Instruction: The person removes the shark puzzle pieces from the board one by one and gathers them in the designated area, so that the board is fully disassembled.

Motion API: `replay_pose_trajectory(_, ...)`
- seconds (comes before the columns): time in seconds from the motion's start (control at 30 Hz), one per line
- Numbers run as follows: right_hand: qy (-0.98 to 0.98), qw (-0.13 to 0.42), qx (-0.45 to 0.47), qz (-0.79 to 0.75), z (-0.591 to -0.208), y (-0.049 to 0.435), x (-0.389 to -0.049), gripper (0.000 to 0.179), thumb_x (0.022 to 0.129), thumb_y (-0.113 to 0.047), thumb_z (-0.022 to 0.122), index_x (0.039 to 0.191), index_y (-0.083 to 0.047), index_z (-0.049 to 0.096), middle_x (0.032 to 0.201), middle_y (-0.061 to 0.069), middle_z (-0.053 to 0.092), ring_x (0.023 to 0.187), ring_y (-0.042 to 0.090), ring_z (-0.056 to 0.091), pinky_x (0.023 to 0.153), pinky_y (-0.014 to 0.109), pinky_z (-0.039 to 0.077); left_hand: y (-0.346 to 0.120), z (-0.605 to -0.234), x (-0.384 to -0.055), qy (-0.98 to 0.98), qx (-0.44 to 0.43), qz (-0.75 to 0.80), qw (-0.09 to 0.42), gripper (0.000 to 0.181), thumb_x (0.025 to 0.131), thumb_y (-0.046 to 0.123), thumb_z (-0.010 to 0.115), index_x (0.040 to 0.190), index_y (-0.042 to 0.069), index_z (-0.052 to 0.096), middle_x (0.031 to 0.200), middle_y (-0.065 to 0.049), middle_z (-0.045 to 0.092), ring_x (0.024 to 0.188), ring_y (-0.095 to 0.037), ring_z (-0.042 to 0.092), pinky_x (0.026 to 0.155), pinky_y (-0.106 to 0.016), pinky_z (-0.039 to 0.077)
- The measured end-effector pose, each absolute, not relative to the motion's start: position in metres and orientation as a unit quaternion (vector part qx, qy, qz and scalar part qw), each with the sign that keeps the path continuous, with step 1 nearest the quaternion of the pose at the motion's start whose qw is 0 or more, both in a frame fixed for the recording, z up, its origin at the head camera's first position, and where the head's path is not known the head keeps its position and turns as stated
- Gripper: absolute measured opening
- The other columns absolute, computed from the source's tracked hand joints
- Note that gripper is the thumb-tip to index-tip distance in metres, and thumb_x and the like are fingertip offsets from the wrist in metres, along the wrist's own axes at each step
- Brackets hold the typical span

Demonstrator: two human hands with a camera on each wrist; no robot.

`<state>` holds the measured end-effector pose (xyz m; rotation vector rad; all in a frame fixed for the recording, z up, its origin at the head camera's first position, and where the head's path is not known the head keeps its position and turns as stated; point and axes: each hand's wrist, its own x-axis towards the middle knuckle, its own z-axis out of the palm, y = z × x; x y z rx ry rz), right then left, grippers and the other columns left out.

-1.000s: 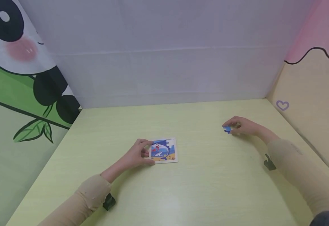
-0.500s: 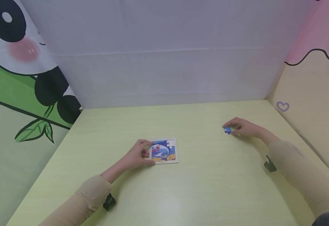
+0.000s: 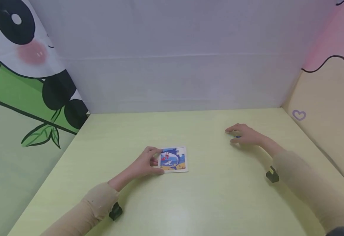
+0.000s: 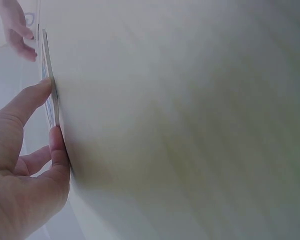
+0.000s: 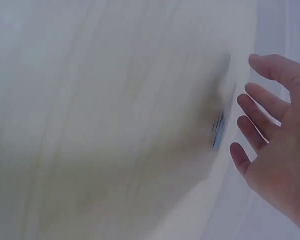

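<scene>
- The puzzle [image 3: 173, 160] lies flat on the worktop [image 3: 213, 193], at the fingertips of the left grip [image 3: 143, 163].
- That grip pinches it at the left side, the thumb on the near left corner and a finger on the far left corner, the span between them about as wide as the puzzle's side.
- The piece [image 5: 218, 132], blue, lies on the worktop beneath the right grip [image 3: 246, 135], well apart from the puzzle on its right.
- The right grip stands loosely open, fingers spread and slightly bent, and has hold of nothing; the right wrist view shows a gap between the fingers and the piece.
- The puzzle's picture is a dolphin over sand, with a pale notch in the far right corner.
- In the head view the right grip covers most of the piece, leaving a sliver of blue; its outline is blurred in the right wrist view.
- The left wrist view catches the puzzle nearly edge-on, so its picture can hardly be read.
- Both sleeves [image 3: 83, 206] are cut off by the frame, as is a dark shape [image 3: 343, 231] at the lower right.
</scene>
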<state>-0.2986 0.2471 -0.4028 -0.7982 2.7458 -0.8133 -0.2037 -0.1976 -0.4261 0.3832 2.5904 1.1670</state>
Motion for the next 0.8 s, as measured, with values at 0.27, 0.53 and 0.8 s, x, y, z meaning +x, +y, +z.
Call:
replay_pose_trajectory(0.27,0.916,0.066,-0.275,-0.283,-0.405,0.175,-0.297,0.056,0.09,-0.026,0.07,0.14,-0.006,0.053,0.141,0.016,0.055,0.136,0.042,0.038,0.107,0.077,0.02,-0.197,-0.424,-0.204,0.895,0.129,0.405,0.138,0.085,0.074,0.017,0.087,0.146,0.003,0.045,0.144,-0.015,0.038,0.1,-0.016,0.058,0.09,-0.026,0.055)
replay_pose_trajectory(0.53,0.909,0.061,-0.291,-0.291,-0.407,0.114,-0.285,0.06,0.088,-0.031,0.072,0.142,-0.013,0.053,0.141,0.01,0.057,0.135,0.034,0.043,0.11,0.067,0.027,-0.197,-0.425,-0.204,0.896,0.131,0.403,0.136,0.084,0.074,0.018,0.087,0.145,0.003,0.045,0.144,-0.016,0.038,0.1,-0.017,0.058,0.09,-0.029,0.055)
replay_pose_trajectory(0.8,0.901,0.053,-0.302,-0.307,-0.413,0.072,-0.265,0.06,0.088,-0.028,0.073,0.142,-0.011,0.052,0.132,0.011,0.062,0.128,0.033,0.048,0.108,0.062,0.034,-0.196,-0.424,-0.204,0.899,0.132,0.396,0.133,0.084,0.074,0.019,0.087,0.145,0.003,0.046,0.143,-0.016,0.039,0.099,-0.016,0.058,0.089,-0.028,0.055)
